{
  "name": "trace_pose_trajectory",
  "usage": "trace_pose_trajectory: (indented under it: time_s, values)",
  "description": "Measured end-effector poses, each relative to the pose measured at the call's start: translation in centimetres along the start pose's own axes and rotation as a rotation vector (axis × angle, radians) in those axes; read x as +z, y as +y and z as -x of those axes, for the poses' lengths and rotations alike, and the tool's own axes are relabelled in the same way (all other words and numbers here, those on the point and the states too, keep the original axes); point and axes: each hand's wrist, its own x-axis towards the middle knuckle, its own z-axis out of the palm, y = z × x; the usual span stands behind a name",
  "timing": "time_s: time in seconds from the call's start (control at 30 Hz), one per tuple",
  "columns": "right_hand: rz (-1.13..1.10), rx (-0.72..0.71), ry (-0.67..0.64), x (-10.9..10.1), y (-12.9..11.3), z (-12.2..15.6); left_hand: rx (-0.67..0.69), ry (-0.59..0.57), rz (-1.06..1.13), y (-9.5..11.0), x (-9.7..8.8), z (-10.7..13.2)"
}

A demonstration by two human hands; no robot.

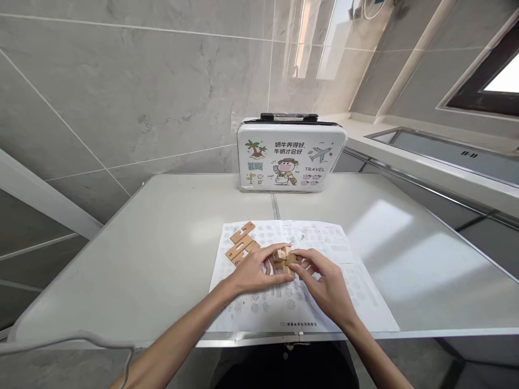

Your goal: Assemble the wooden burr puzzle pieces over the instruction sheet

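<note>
Between my two hands sits a wooden interlocking puzzle [287, 261], made of several notched blocks fitted crosswise. My left hand [261, 268] wraps its left side, thumb at the near edge and fingers at the far edge. On the right, the thumb and fingers of my right hand [318, 275] pinch a block marked with a dark number. Flat notched wooden pieces [239, 247] lie beside my left hand, several with numbers; my left hand partly hides the nearest. Under everything is a white printed sheet [357, 308] with rows of small puzzle drawings.
A white folding table [162, 254] carries it all, with a seam down its middle. At its back edge stands a white cartoon case [292, 156] with a black handle. A grey cable [81, 337] crosses the near left corner. Grey tiled wall [162, 81] rises behind.
</note>
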Motion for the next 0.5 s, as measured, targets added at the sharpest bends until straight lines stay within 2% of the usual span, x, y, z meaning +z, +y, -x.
trace_pose_trajectory:
  time_s: [0.1, 0.17, 0.3, 0.4, 0.5]
  values:
    - [-0.014, 0.011, 0.007, 0.1, -0.2, 0.1, 0.015, -0.027, 0.055, -0.1, 0.0, 0.0]
    - [-0.047, 0.040, -0.001, -0.1, -0.1, -0.1, 0.039, 0.004, 0.117, -0.2, 0.1, -0.1]
    - [-0.077, 0.130, -0.001, -0.7, 0.4, -0.4, 0.070, 0.008, 0.366, -0.3, 0.1, -0.4]
    - [-0.061, 0.111, -0.107, -0.7, 0.8, -0.3, 0.077, -0.058, 0.496, -0.5, 0.1, -0.5]
    - [-0.126, 0.122, -0.252, -0.5, 0.9, -0.2, 0.105, -0.094, 0.498, -0.6, 0.0, -0.5]
